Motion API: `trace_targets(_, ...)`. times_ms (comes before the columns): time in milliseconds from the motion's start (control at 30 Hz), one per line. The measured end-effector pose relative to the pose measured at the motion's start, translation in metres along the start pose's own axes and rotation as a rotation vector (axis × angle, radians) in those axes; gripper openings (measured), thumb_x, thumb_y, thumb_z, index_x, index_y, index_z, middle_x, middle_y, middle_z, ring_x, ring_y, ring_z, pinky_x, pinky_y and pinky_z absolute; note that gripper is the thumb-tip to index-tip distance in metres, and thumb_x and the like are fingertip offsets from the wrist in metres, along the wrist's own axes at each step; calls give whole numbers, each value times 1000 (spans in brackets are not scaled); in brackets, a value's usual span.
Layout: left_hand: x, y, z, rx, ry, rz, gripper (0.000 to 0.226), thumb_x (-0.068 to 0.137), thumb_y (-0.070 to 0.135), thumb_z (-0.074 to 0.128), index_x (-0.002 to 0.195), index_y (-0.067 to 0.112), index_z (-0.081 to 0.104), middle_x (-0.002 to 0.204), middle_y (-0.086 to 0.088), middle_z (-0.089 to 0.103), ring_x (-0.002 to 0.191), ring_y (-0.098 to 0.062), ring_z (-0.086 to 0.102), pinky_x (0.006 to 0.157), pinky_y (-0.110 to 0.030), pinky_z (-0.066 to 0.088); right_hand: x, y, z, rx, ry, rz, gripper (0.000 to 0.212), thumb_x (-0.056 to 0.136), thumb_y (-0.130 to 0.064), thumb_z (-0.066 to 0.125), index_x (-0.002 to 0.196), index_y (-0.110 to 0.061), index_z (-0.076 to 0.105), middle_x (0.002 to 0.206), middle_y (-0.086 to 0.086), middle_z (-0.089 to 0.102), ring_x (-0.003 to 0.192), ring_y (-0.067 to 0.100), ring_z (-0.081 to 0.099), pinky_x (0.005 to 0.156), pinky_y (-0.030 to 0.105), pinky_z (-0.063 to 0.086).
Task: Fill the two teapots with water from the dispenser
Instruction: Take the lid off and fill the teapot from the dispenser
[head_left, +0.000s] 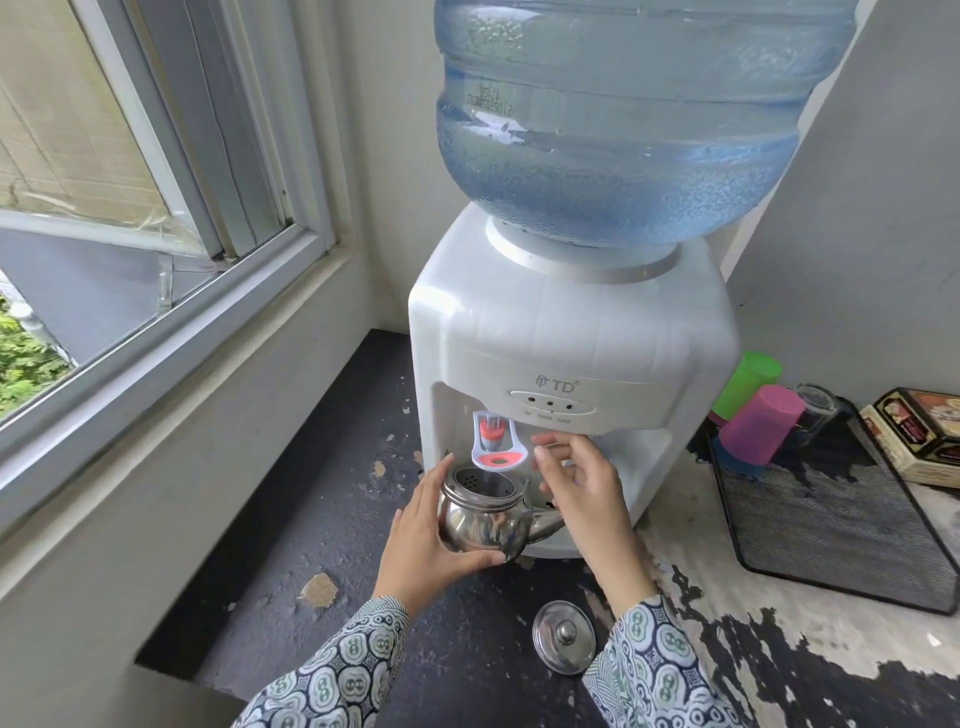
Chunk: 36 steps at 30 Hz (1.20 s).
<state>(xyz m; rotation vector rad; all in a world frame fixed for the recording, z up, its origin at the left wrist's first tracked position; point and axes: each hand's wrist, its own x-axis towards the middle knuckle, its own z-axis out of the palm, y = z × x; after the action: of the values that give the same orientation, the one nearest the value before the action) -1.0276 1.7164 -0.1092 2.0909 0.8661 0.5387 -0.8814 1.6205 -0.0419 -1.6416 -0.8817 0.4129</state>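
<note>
A white water dispenser (566, 338) with a big blue bottle (618, 119) stands on a dark worn counter (332, 519). My left hand (431, 540) grips a small steel teapot (485, 514), lid off, held under the red-and-white tap (497, 441). The strainer inside the pot shows. My right hand (576, 483) is raised just right of the tap, fingers spread, holding nothing. The teapot's steel lid (564, 636) lies on the counter near my right sleeve. Only one teapot is in view.
A black mesh rack (841, 514) sits to the right with upturned pink (761, 431) and green (745, 384) cups and a glass. A printed box (919, 436) lies at far right. A window (130, 171) and its sill run along the left.
</note>
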Motion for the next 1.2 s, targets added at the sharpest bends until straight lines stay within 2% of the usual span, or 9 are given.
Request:
trace_targets(100,0,0,2,-26,9,-23,113,42,70,75,129,62,3,140,27,27,126,2,31,110,-48,30,-5,1,1,-26,24,-100,19,86,-24,56,96,-39,61,95,-29,63,83,9,63,70,21,50)
trace_targets(167,0,-1,3,-50,21,-34,115,41,69,76,133,57,8,143,21,32,129,-2,34,109,-48,32,-8,1,1,-25,19,-157,27,87,-13,58,98,-37,63,101,-24,65,85,8,64,71,21,50)
trace_targets(233,0,-2,4,-56,23,-38,116,41,68,77,135,54,10,144,19,34,130,-4,35,108,-49,33,-11,-1,1,-60,-8,-216,34,86,-7,58,97,-39,64,102,-25,65,83,5,63,69,13,47)
trace_targets(300,0,-3,6,-61,24,-40,116,41,68,78,134,54,10,144,18,34,130,-4,35,108,-49,33,-12,-4,2,-100,-38,-253,33,84,-10,58,98,-39,64,99,-28,64,81,3,62,65,6,43)
trace_targets(433,1,-4,7,-77,27,-42,117,41,67,79,135,53,11,144,18,33,130,-3,35,109,-48,32,-10,-4,1,-191,-42,-294,27,82,-8,65,100,-27,66,94,-12,66,78,6,60,62,5,39)
trace_targets(567,1,-5,7,-89,22,-47,117,40,66,80,136,51,13,143,18,35,130,-4,36,109,-47,33,-8,-5,0,-196,-47,-305,20,80,-9,67,97,-19,68,93,-6,68,83,2,60,63,4,40)
trace_targets(867,0,-5,5,-79,19,-42,118,41,67,78,137,49,12,144,17,34,129,-5,36,109,-49,32,-6,-8,1,-90,-63,-294,24,75,-31,65,94,-18,68,90,-5,69,85,3,63,68,7,45)
trace_targets(1033,0,-8,6,-94,17,-47,117,40,69,78,134,54,11,144,18,34,130,-6,37,109,-49,32,-7,-6,2,-99,-63,-290,19,76,-27,67,93,-18,68,90,-7,68,85,3,63,71,10,46)
trace_targets(1200,1,-9,7,-135,16,-59,119,38,68,80,136,51,14,143,19,36,130,-5,38,109,-50,32,-8,-6,5,-114,-59,-285,13,78,-17,70,91,-18,69,87,-5,68,82,4,64,70,11,47)
